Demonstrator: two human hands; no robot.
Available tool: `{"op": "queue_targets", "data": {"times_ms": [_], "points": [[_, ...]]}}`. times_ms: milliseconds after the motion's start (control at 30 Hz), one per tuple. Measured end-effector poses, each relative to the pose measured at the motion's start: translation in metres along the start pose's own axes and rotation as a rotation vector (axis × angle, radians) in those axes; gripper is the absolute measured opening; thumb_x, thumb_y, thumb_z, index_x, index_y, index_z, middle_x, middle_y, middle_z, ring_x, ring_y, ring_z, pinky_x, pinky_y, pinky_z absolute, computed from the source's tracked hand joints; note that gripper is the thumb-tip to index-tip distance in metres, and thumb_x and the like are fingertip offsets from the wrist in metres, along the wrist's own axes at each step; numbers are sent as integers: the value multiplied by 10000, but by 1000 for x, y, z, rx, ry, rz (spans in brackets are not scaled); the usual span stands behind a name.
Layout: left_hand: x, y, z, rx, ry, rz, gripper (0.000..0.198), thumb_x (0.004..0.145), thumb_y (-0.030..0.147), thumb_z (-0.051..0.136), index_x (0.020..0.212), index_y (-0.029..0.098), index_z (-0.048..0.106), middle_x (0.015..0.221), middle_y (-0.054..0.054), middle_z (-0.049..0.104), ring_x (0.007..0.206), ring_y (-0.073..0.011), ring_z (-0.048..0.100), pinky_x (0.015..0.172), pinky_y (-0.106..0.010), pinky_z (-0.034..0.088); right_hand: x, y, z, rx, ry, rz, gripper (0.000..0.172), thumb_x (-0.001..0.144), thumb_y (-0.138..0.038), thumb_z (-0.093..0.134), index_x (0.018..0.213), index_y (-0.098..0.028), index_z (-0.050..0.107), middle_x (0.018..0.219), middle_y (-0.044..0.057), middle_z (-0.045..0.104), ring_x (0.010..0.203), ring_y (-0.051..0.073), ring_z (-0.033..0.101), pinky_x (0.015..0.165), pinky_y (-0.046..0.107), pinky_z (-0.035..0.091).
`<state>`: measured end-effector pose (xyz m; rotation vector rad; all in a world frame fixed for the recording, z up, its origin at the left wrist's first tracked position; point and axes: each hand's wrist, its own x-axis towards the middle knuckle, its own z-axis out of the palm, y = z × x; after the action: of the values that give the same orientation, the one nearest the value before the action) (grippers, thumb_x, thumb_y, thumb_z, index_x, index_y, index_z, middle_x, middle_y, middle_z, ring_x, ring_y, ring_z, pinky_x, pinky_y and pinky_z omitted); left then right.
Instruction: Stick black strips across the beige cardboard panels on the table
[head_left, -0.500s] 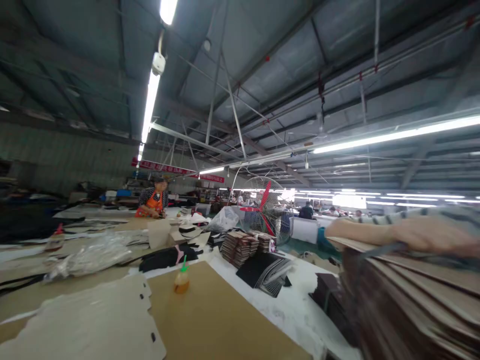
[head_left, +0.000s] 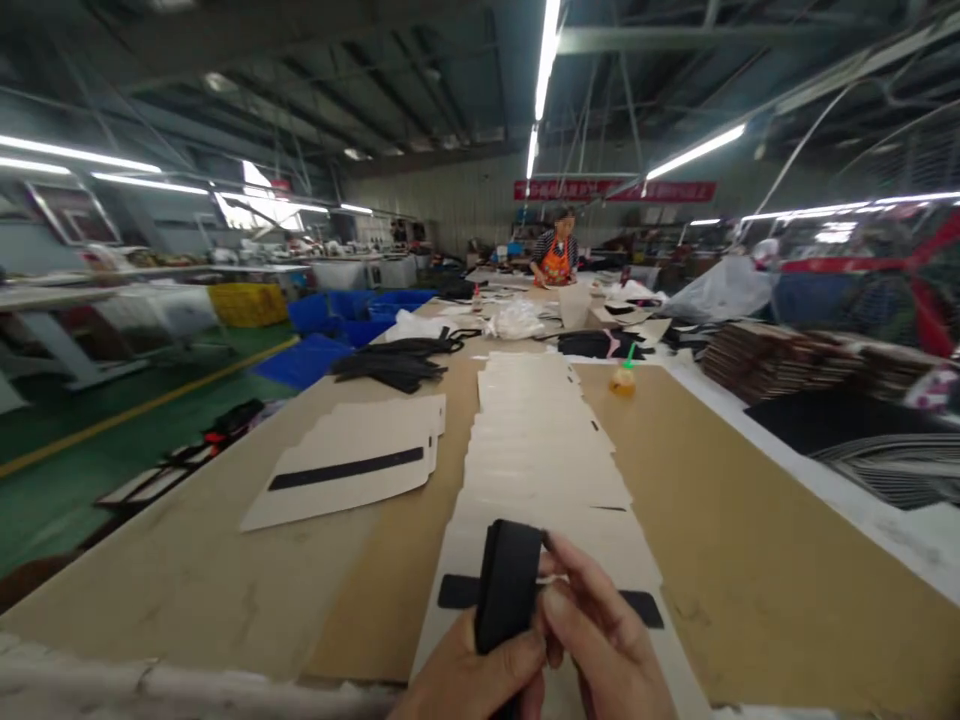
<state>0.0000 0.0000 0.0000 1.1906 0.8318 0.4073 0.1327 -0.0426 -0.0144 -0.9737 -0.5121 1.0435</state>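
Observation:
A thick stack of black strips [head_left: 508, 582] stands upright in my left hand [head_left: 480, 665], whose thumb is wrapped across its front. My right hand [head_left: 600, 625] is at the stack's right edge, thumb and fingers closed together there; exactly what they pinch is partly hidden. Beneath both hands lies a row of overlapping cream panels [head_left: 544, 460]. The nearest panel carries a black strip [head_left: 643, 608] laid crosswise, its middle covered by the hands and the stack. To the left, a small pile of cream panels [head_left: 360, 430] has another black strip [head_left: 346, 468] on top.
A glue bottle [head_left: 622, 380] with a green tip stands right of the panel row. Black straps [head_left: 397, 362] and a clear plastic bag [head_left: 516, 320] lie farther back. Brown stacked pieces [head_left: 780, 355] and a fan [head_left: 926, 265] are at right. A person [head_left: 556, 250] works at the far end.
My view has swung left, from the piled brown boards at right to the panel row. A forearm and hand lay over those boards before; now both my hands are at the black strips.

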Motion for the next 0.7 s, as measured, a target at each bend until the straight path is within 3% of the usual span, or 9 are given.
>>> {"op": "queue_targets", "data": {"times_ms": [67,233,367,433,533,700], "points": [[6,1,1,20,-72,25,627,722,762,623,889,157,626,545,23,523,467,-81,403,474,-224,230,-2,-4,-2,-55,4,0,501,681,-445,832,1136,-265,721,965,53,703,564,95,545,516,235,484],[12,0,2,67,-70,-4,694,689,803,611,914,147,638,612,3,540,507,-90,417,482,-237,231,-5,-7,-6,-202,21,-54,498,710,-489,794,1145,-259,724,969,60,701,562,115,564,517,250,516],[14,-7,6,79,-68,-17,756,660,846,586,909,135,653,577,11,519,488,-92,421,484,-240,250,-4,-2,-11,-313,20,-129,491,767,-535,725,1177,-265,707,1056,72,697,835,189,672,660,237,574],[15,-10,10,69,-53,-5,720,689,815,597,900,130,661,563,12,517,488,-101,446,484,-240,265,-4,0,-14,-386,14,-200,474,793,-531,698,1184,-263,703,1104,79,690,985,215,668,764,240,579],[15,-13,13,19,-18,-10,637,753,752,598,863,128,665,541,17,509,460,-102,442,473,-243,272,-3,2,-21,-509,6,-323,437,842,-491,655,1202,-247,692,1128,91,691,1009,221,675,840,270,578],[16,-17,8,-15,-129,-58,608,812,719,554,644,135,588,531,1,507,481,-104,460,481,-238,294,4,1,-36,-784,-126,-621,380,902,-304,588,1276,-251,633,1169,93,681,1026,203,680,855,261,579]]}}
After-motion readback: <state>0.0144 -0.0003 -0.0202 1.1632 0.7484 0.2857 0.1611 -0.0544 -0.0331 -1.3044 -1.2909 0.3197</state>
